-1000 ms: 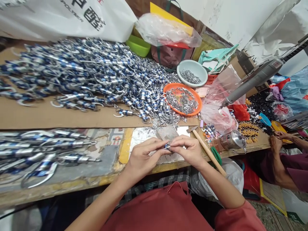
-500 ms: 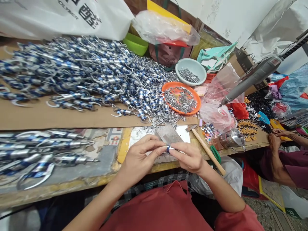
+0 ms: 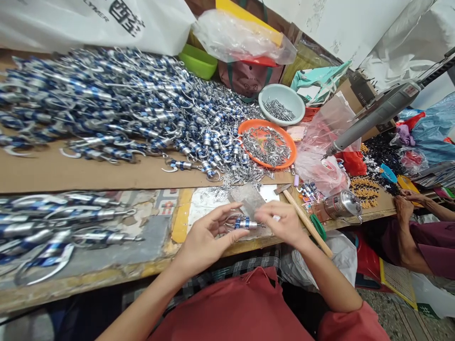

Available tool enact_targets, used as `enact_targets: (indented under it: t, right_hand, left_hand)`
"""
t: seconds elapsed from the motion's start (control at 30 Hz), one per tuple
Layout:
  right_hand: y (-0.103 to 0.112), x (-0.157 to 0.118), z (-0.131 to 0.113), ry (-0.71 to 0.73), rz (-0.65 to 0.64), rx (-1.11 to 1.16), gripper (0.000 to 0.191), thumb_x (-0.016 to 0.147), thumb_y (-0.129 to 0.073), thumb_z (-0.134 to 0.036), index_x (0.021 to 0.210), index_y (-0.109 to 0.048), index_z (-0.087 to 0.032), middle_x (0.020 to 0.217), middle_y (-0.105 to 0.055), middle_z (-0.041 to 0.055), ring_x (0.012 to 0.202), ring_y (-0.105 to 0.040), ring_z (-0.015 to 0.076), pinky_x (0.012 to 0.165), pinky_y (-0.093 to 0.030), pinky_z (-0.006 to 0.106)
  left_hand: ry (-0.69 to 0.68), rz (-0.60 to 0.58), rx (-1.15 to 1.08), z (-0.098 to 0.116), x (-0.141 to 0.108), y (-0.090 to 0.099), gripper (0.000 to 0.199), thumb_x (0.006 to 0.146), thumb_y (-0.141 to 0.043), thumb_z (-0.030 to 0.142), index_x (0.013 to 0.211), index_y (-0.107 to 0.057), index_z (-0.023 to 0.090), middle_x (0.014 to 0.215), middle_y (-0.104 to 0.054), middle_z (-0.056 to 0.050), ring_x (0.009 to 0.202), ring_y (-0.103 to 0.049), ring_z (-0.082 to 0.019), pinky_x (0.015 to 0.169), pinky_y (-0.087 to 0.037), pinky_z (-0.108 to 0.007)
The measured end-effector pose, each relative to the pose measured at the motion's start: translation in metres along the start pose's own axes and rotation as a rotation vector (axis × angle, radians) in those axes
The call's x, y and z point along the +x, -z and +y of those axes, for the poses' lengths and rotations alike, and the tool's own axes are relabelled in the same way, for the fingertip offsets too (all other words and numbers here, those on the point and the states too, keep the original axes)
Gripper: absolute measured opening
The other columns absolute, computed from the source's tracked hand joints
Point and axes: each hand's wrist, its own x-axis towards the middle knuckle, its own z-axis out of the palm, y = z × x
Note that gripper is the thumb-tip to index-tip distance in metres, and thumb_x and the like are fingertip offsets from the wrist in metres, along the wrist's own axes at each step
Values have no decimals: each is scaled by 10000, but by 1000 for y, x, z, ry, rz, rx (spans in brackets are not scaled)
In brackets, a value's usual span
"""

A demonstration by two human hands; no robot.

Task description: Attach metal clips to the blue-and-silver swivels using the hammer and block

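Held between my hands is a blue-and-silver metal hook piece (image 3: 244,222), lying nearly level with its curved end toward the left. My left hand (image 3: 208,237) has its thumb and curled fingers around the hooked end. At the other end, my right hand (image 3: 284,221) pinches the thin tip; its fingers hide part of that tip. Just behind the piece rests a grey metal block (image 3: 247,196) on a white sheet (image 3: 204,201). A wooden-handled hammer (image 3: 307,220) lies to the right of my right hand.
Similar hook pieces form a large heap (image 3: 142,104), with several more (image 3: 39,227) at the front left. An orange tray (image 3: 293,154) and a pale bowl (image 3: 300,111) hold small metal parts. A glass pot (image 3: 341,206) stands right. A co-worker's hands (image 3: 405,201) are farther right.
The hook piece has turned and now shows lengthwise between my hands. My left fingers have opened wider around it, and my right hand has moved to its right end.
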Motion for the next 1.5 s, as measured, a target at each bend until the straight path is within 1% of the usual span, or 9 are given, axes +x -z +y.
enact_targets:
  t: [0.13, 0.2, 0.4, 0.6, 0.73, 0.87, 0.93, 1.23, 1.5]
  right_hand:
    - [7, 40, 46, -154, -46, -687, 206, 867, -466, -153, 952, -654, -161, 989, -668, 89, 943, -598, 182, 817, -466, 295]
    - [4, 56, 64, -193, -113, -817, 213, 842, -459, -98, 950, -640, -132, 973, -659, 125, 942, -585, 222, 798, -449, 326]
    - [-14, 66, 74, -162, -204, -849, 256, 781, -417, 1, 898, -627, -85, 878, -637, 175, 843, -574, 253, 707, -409, 334]
    - [7, 69, 78, -124, -181, -719, 232, 805, -466, -71, 911, -654, -157, 900, -648, 91, 841, -593, 199, 731, -433, 288]
    - [20, 57, 55, -106, -157, -559, 210, 856, -455, -123, 923, -651, -157, 885, -671, 44, 807, -616, 147, 716, -471, 247]
    - [19, 34, 8, -57, -362, -119, 133, 843, -532, -171, 807, -660, -178, 751, -671, -12, 690, -616, 108, 640, -479, 203]
    - [14, 26, -9, -21, -417, -50, 137, 836, -545, -158, 764, -659, -180, 720, -665, -11, 683, -609, 106, 645, -476, 202]
    - [-15, 7, 0, 464, -68, -193, 201, 862, -426, -82, 919, -605, -151, 852, -694, 61, 834, -650, 136, 729, -535, 240]
    - [-13, -2, -18, 602, -131, -455, 224, 881, -363, -64, 904, -583, -98, 877, -687, 108, 859, -659, 176, 796, -536, 272]
  left_hand:
    - [34, -49, -59, -2, 6, 2, 670, 637, -714, 349, 1210, -419, 167, 886, -657, -69, 866, -636, -207, 769, -520, -346]
    - [60, -96, -82, -2, 9, 4, 670, 652, -699, 343, 1222, -388, 177, 854, -641, -53, 834, -643, -202, 741, -518, -334]
    - [110, -211, -81, 3, 15, 4, 694, 651, -689, 305, 1239, -339, 187, 785, -602, -6, 784, -638, -177, 722, -510, -320]
    - [160, -248, -193, 3, 19, 6, 734, 631, -695, 244, 1253, -306, 210, 764, -595, 16, 763, -642, -175, 733, -523, -352]
    - [170, -235, -221, 1, 24, 9, 801, 575, -729, 197, 1257, -308, 214, 738, -580, 37, 718, -637, -157, 690, -519, -313]
    - [173, -233, -230, 1, 27, 10, 801, 567, -725, 182, 1254, -313, 210, 718, -588, 45, 699, -631, -148, 680, -511, -301]
    - [166, -234, -235, 1, 27, 10, 787, 569, -720, 180, 1248, -321, 204, 704, -592, 47, 693, -627, -145, 685, -507, -303]
    - [175, -234, -248, 1, 27, 7, 807, 569, -726, 198, 1255, -302, 169, 714, -639, 24, 694, -632, -154, 671, -493, -284]
    - [174, -206, -233, 4, 26, 9, 773, 576, -728, 196, 1239, -332, 165, 677, -625, 40, 670, -613, -126, 649, -482, -249]
